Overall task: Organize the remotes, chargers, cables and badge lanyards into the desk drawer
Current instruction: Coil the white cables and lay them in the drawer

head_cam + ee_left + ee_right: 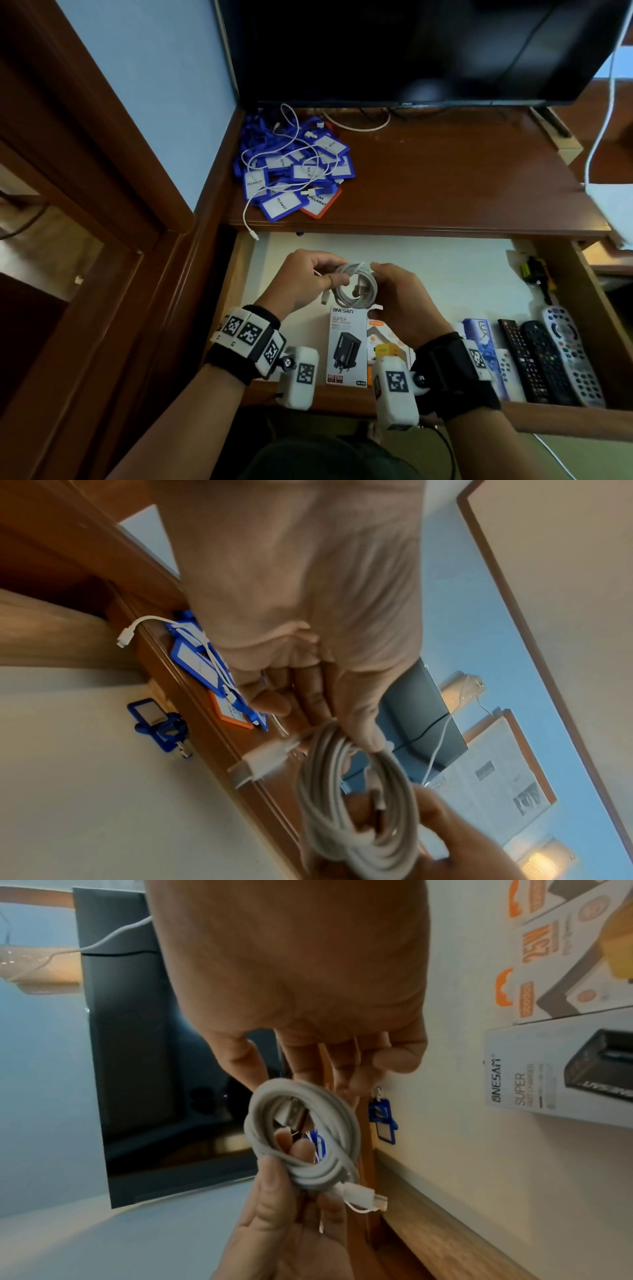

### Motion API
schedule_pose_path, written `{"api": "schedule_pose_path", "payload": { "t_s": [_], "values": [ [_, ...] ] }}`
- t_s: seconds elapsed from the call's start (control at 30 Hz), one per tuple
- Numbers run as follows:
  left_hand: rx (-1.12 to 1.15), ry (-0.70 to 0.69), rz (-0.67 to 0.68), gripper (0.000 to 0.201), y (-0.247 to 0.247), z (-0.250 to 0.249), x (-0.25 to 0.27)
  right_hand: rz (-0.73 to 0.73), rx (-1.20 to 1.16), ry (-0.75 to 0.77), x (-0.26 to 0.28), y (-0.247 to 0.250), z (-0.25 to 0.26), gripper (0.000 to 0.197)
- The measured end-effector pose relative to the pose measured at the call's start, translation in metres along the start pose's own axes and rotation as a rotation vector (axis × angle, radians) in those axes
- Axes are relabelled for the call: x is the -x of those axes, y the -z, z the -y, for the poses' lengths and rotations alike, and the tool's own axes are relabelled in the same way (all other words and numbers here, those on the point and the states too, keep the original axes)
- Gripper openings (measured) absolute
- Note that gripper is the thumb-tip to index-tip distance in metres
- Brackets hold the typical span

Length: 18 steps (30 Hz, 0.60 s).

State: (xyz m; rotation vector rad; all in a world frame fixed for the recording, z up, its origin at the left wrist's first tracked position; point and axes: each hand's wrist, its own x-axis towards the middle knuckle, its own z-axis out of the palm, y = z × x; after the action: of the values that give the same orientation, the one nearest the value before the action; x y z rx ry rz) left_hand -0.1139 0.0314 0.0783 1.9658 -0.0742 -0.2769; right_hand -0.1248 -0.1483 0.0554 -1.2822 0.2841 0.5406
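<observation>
Coiled white cable [356, 286] held over the open drawer [445, 270], left hand [301, 281] pinching one side of the coil, right hand [399, 294] gripping the other; remotes [544, 359] lying in the drawer's right end, charger boxes [347, 346] near its front; badge lanyards [294, 171] piled on the desk top [445, 178] with loose white cables [274, 154]

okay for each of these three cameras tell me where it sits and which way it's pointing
Head: worn on the head, looks down at the open wooden drawer; both hands and wristbands show.
Left wrist: along the left hand toward the coiled white cable and the dark television.
Right wrist: along the right hand at the same coil, the grey charger box beside it.
All three share the coil, held by both hands.
</observation>
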Motion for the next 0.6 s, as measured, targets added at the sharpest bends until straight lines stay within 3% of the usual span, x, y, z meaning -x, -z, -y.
{"api": "schedule_pose_path", "payload": {
  "t_s": [0.13, 0.33, 0.6],
  "values": [
    [-0.022, 0.033, 0.005, 0.022, 0.005, 0.008, -0.003, 0.029, 0.062, -0.107, -0.007, 0.002, -0.002, 0.041],
    [-0.161, 0.111, 0.032, 0.021, 0.018, 0.030, -0.012, -0.006, 0.202, -0.176, -0.027, 0.019, 0.000, 0.034],
    [-0.734, 0.468, 0.278, 0.017, 0.043, 0.085, -0.010, -0.080, 0.390, -0.165, -0.078, 0.025, 0.020, 0.024]
  ]
}}
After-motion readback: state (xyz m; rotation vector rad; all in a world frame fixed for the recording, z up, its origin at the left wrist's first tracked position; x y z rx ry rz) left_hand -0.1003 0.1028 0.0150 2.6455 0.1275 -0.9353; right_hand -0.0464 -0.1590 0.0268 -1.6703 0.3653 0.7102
